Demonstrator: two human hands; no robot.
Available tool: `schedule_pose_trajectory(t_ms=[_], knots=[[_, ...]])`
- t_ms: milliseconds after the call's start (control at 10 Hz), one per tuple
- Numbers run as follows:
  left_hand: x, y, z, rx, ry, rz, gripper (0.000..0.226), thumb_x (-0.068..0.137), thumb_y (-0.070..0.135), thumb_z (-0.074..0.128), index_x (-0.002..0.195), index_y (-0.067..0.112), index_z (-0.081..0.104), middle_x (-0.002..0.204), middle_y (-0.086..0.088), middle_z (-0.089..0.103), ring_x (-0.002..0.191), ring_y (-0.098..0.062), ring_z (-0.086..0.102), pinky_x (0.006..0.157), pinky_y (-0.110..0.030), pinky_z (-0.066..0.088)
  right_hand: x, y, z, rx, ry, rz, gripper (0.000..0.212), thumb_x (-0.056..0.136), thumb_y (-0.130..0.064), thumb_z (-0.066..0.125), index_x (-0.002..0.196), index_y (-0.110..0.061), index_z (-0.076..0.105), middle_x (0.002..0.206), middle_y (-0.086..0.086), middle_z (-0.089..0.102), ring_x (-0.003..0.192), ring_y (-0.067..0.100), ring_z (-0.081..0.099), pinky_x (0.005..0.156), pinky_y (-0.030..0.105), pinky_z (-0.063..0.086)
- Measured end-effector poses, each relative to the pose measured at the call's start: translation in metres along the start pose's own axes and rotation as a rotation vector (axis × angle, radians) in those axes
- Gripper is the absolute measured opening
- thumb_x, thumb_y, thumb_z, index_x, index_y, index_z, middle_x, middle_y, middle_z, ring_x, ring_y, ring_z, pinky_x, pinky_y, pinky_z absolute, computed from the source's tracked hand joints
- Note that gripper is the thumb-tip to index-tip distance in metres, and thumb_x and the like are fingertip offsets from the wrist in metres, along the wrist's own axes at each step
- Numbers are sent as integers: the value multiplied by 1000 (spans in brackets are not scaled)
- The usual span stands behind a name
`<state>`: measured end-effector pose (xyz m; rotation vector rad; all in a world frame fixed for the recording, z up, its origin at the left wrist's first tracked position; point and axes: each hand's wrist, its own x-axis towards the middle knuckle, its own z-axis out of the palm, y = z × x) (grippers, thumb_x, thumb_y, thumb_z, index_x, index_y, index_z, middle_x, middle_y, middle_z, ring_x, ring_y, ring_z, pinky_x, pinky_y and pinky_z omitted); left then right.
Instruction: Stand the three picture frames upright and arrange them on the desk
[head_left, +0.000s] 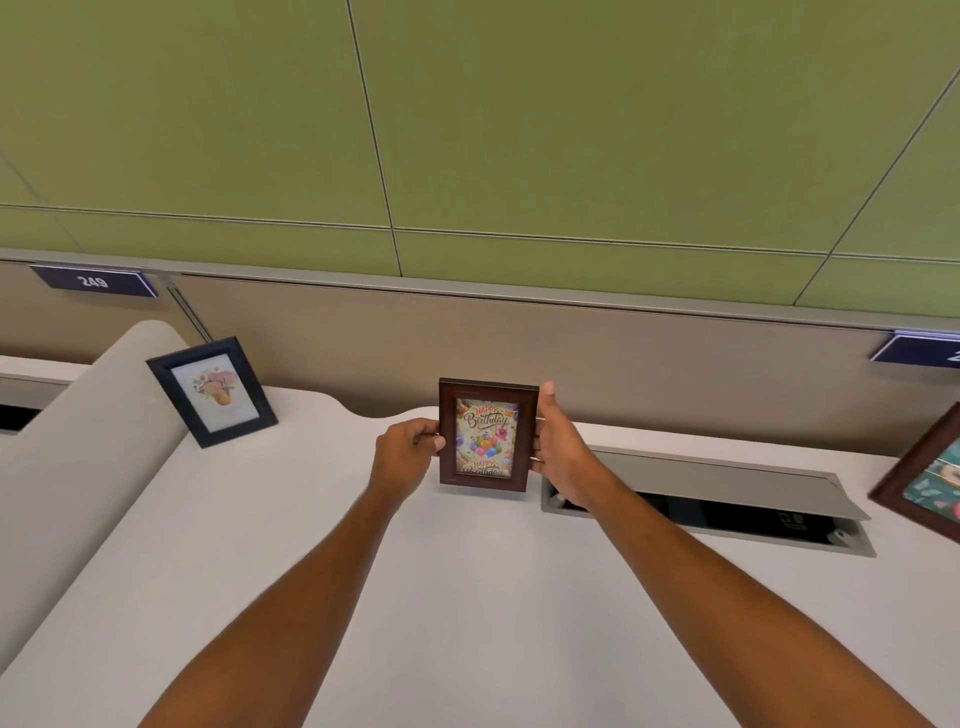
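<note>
A brown frame with a "Happy Birthday" balloon card (486, 435) stands upright on the white desk (467, 571), near its back edge. My left hand (410, 451) pinches its left side. My right hand (558, 441) grips its right side, thumb raised by the top corner. A dark blue frame with a flower picture (213, 391) stands upright at the back left, leaning back. A third brown frame with a teal picture (930, 480) stands at the far right, cut off by the image edge.
An open cable hatch with a raised grey lid (727, 499) lies in the desk just right of the birthday frame. A beige partition (467, 353) and green wall panels rise behind. A rounded divider (88, 415) borders the left.
</note>
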<state>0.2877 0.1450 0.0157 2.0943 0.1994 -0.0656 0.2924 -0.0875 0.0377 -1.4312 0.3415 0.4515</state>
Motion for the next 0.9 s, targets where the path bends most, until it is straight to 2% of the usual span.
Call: schedule_pose_trajectory(t_ms=[200,400,700,800,900], knots=[[29,-12,9,-27,-9,-22,24,102,2,63,119,5,80,110,-14,83,98,-28,77,89,-34,56,29,-3,0,-37,17,12,106,74,-97,31,147,-27,63,141,6,72,131,26,67,120,50,46],[42,-21,19,-63,3,-35,25,102,3,65,122,4,79,110,-14,82,96,-24,74,87,-33,57,53,-1,-6,-44,28,27,107,73,-97,31,145,-25,64,140,8,71,130,27,68,112,45,50],[42,-26,24,-101,-4,-60,24,107,10,62,124,5,77,117,-11,81,106,-30,76,84,-29,59,61,2,-10,-52,29,24,107,73,-97,32,147,-26,62,144,9,69,132,29,66,118,50,48],[38,-28,28,-91,-21,-86,26,107,13,62,127,6,77,122,-11,80,114,-33,75,95,-42,61,56,0,-11,-40,12,29,108,78,-94,31,154,-22,56,146,7,67,130,28,65,116,46,48],[33,-25,29,-39,-5,-120,31,107,21,65,133,7,74,131,-12,77,122,-33,72,97,-38,56,56,-1,-12,-18,25,38,100,90,-89,27,153,-17,55,148,9,65,135,29,62,122,47,43]])
